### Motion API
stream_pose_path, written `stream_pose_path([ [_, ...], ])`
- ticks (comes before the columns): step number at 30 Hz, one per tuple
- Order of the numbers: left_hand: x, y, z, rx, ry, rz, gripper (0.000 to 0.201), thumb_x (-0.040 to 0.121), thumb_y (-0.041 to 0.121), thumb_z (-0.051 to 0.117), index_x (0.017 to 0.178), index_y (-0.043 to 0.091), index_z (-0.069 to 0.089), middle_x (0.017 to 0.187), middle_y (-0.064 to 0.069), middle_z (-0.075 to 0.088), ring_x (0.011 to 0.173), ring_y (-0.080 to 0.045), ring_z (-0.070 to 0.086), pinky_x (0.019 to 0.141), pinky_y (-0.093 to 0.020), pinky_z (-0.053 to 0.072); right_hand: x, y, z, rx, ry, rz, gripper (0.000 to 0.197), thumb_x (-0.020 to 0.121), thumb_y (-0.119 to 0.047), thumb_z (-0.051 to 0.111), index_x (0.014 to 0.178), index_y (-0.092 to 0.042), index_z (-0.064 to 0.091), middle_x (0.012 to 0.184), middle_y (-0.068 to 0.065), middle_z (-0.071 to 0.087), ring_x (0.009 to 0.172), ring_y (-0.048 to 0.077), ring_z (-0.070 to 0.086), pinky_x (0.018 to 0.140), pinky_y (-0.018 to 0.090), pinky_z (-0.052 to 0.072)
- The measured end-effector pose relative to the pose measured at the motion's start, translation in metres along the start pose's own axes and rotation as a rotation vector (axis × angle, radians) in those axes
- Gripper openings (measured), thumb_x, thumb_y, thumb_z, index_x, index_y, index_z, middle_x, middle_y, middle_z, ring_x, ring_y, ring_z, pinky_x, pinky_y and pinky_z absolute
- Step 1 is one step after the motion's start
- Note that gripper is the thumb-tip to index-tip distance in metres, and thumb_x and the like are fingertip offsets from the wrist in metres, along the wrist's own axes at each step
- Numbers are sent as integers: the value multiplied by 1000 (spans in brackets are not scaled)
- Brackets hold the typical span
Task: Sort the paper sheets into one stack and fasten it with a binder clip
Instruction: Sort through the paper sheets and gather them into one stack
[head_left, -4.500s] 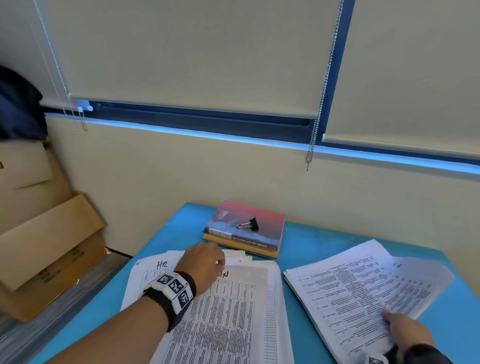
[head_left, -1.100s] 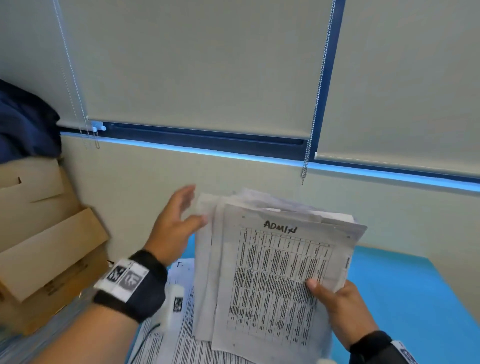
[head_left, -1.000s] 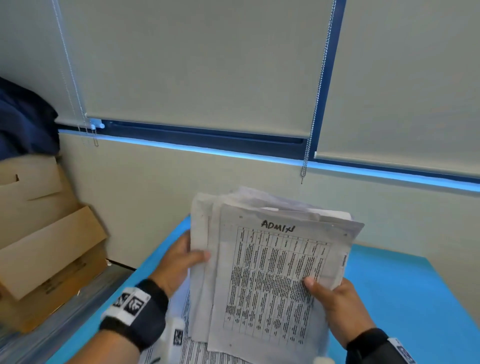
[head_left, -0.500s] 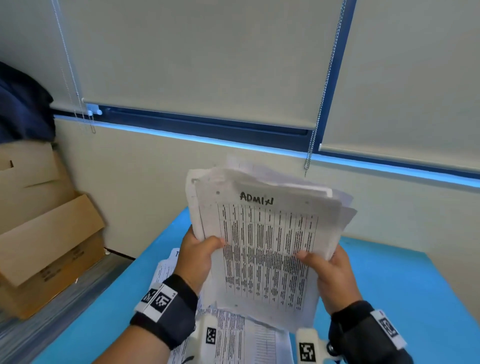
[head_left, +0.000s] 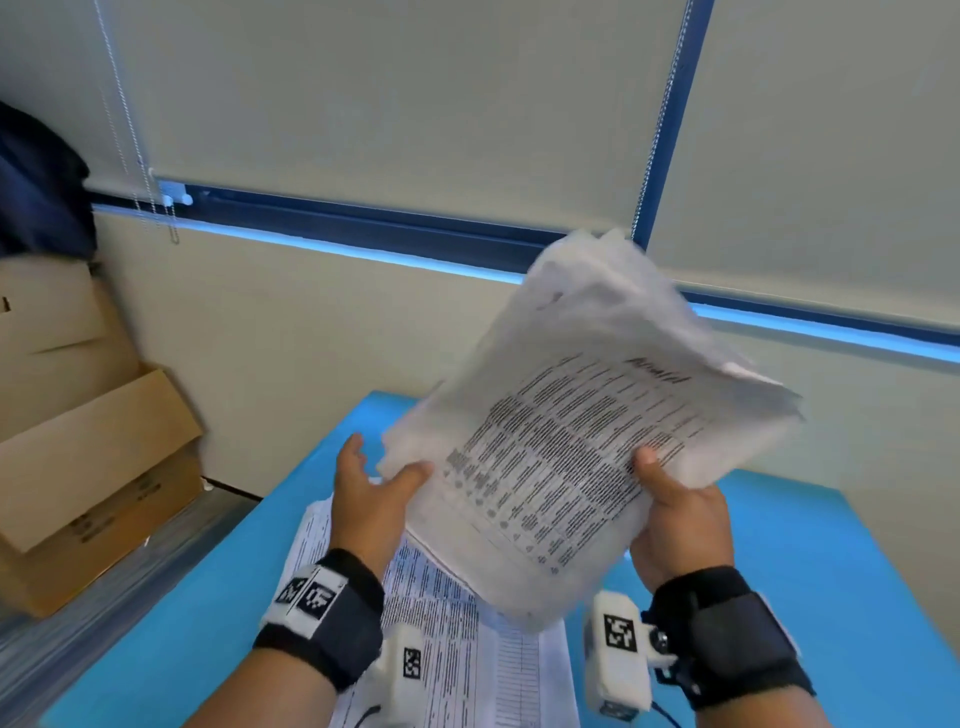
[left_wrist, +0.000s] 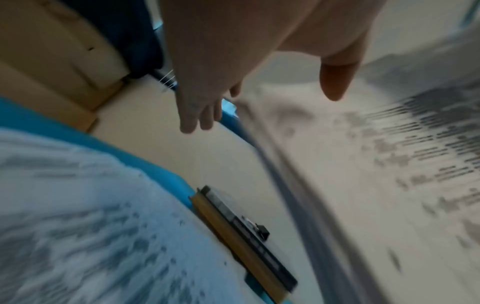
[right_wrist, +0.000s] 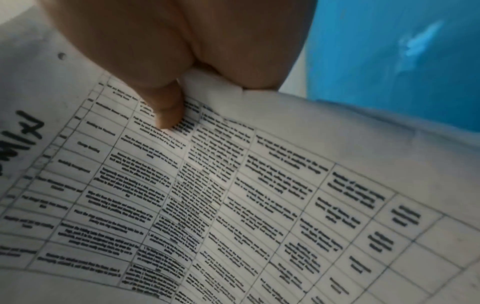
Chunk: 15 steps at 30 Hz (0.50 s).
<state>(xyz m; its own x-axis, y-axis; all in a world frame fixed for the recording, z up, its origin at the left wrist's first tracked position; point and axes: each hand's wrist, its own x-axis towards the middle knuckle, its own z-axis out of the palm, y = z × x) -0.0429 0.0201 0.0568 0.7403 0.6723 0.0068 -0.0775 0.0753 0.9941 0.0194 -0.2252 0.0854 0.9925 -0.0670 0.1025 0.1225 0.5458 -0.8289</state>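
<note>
The right hand (head_left: 678, 525) grips the paper stack (head_left: 582, 431) at its lower right edge: thumb (right_wrist: 166, 111) pressed on the printed top sheet, fingers curled beneath. The stack is held in the air above the blue table (head_left: 810, 571), tilted, top edge up and away from the grip. The left hand (head_left: 371, 499) is open, fingers straight; its thumb touches the stack's lower left corner. Below the grip, more printed sheets (head_left: 457, 639) lie flat on the table. Beyond them, a binder clip (left_wrist: 261, 231) sits on a book (left_wrist: 246, 240).
</note>
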Motion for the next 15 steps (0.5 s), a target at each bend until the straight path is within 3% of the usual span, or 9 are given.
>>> stream_pose_path([
  [2,-17,-1,-2,-221,-156,-133,61,77,4,75,133,16,53,127,-5,65,118,-25,60,100,-42,46,0,-1,2,186,-3,77,32,94,-2,52,124,-6,62,115,16,70,100,33,70,82,51,58],
  [4,-33,1,1,-381,-333,-249,52,74,-1,70,124,12,60,119,-11,71,114,-32,64,100,-47,47,-2,5,3,260,0,135,27,96,-3,49,115,-9,68,111,13,72,97,31,71,76,46,59],
  [5,-36,3,2,-420,-360,-261,48,76,-2,65,123,11,61,119,-13,71,112,-33,65,101,-50,47,-3,9,2,280,-11,165,26,96,-3,49,110,-11,70,109,12,73,96,30,71,76,47,60],
  [7,-29,6,-3,-432,-344,-220,45,81,-5,61,124,7,61,120,-16,69,112,-35,65,102,-54,45,-5,17,-4,259,-25,227,27,95,-4,50,116,-10,67,113,12,72,102,31,70,84,50,57],
  [9,-18,15,-13,-355,-315,-152,47,77,-6,68,122,5,63,120,-17,69,112,-35,65,101,-55,46,-3,19,-19,191,-5,242,33,91,-4,52,121,-10,64,116,10,71,101,29,70,88,49,56],
  [12,-5,29,-33,-185,-275,-61,36,77,-6,70,109,10,69,109,-10,74,103,-29,70,94,-49,51,7,10,-54,46,35,201,36,84,0,54,117,-11,63,108,11,70,83,25,70,72,37,52],
  [15,2,32,-47,-43,-248,-32,27,84,-7,63,98,14,70,94,-4,78,85,-19,74,83,-41,55,13,-1,-74,-235,-61,204,31,83,6,56,107,-11,64,100,13,73,76,25,69,63,32,52],
])
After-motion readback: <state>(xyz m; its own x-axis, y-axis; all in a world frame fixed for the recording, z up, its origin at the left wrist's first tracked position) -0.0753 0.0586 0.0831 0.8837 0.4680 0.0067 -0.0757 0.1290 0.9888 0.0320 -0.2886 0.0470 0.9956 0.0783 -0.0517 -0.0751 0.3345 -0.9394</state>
